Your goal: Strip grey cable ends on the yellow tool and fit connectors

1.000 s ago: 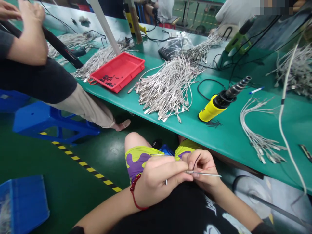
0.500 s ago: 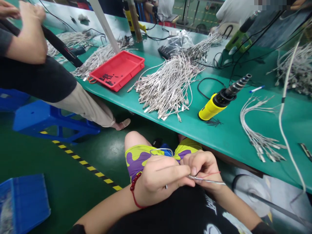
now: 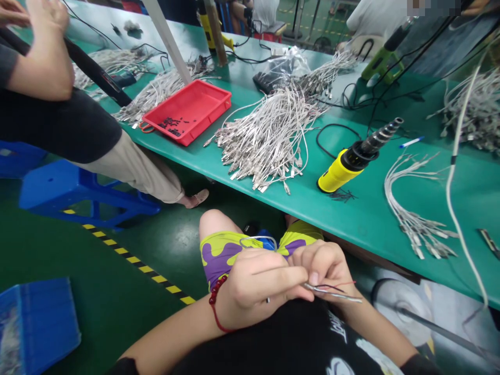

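In front of you, your left hand (image 3: 265,278) pinches the thin cable wires (image 3: 346,297); your right hand (image 3: 327,265) curls close against them, its pinch unclear. You seem to be separating them; the next move calls for steadiness.

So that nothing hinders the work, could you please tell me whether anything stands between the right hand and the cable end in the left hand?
Nothing visible does: the right hand is directly at the cable end that the left hand pinches, and the thin wires show uncovered.
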Motion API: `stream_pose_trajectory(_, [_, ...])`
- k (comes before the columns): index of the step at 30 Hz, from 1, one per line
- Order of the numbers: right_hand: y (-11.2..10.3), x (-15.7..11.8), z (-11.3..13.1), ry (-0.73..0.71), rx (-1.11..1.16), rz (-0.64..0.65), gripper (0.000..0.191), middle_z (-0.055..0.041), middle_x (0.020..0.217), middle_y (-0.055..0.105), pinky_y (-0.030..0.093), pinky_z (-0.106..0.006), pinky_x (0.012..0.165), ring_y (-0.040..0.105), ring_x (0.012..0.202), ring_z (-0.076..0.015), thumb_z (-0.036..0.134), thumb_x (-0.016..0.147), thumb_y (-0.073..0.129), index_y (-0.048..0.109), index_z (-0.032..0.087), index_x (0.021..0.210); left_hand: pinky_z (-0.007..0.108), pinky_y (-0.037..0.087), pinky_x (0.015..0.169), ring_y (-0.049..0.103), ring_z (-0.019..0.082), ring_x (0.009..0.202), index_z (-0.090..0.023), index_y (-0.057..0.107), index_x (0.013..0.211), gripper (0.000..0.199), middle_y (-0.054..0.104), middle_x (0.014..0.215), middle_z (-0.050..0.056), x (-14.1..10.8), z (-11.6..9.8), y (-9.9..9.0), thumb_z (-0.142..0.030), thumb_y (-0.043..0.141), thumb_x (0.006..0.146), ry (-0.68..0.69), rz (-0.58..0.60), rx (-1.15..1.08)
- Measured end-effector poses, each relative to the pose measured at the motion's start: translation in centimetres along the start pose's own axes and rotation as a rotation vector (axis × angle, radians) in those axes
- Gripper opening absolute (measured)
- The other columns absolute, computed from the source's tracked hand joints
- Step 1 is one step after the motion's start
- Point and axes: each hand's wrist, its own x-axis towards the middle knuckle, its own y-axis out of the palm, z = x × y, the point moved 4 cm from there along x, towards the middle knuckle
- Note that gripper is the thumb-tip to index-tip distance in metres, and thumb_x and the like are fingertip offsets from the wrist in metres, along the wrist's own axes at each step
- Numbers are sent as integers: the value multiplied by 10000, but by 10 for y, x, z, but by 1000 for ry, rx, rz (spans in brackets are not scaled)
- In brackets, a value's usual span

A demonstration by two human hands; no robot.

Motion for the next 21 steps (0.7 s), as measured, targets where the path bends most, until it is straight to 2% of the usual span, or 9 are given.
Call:
stream_pose_trajectory(8, [-1,1,-2,-25,28,47,109,24,590,643,441,-286,551,581,522,-148,280,834,783,762,340,922,256,463,550,612,115,556,-164,730,1012,153,681,686,9,-1,2,1,-301,684,960,-13,7,4])
stream_pose_trajectory(16, [-1,0,-2,8,30,16,90,29,598,632,425,-289,557,581,539,-143,291,834,787,766,345,902,239,458,556,592,109,545,-156,727,966,172,665,663,3,-1,4,2,-318,669,969,-47,-3,-20])
stream_pose_trajectory(21, [-4,0,-6,15,-36,-36,60,28,547,584,399,-298,516,502,475,-143,317,795,794,740,327,819,230,505,598,655,124,606,-156,687,991,141,715,742,24,-1,7,7,-281,624,996,-100,13,-149])
